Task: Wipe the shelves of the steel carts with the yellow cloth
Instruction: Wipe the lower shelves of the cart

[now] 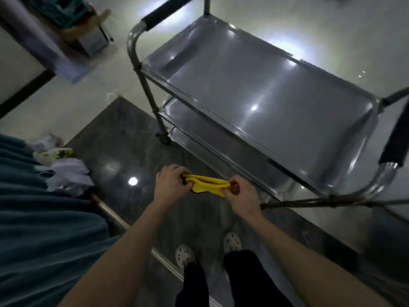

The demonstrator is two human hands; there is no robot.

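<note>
Both hands pinch the yellow cloth (pixel 208 185) — left hand (pixel 171 185) on one end, right hand (pixel 240 194) on the other — its long axis parallel to the steel cart (pixel 265 100)'s near rim, the right hand nearer — top shelf just ahead.

There was 1 steel cart (pixel 132 47), w/ at least 2 shelves seen: top shelf (pixel 265 96) and 1 lower shelf (pixel 177 111). Black grips: 2, far grip (pixel 163 13) and near grip (pixel 394 140). Yellow cloth (pixel 208 185): 1. Hands: 2, left hand (pixel 171 185), right hand (pixel 241 193). White shoes: 2, left shoe (pixel 184 255), right shoe (pixel 232 241).
</note>
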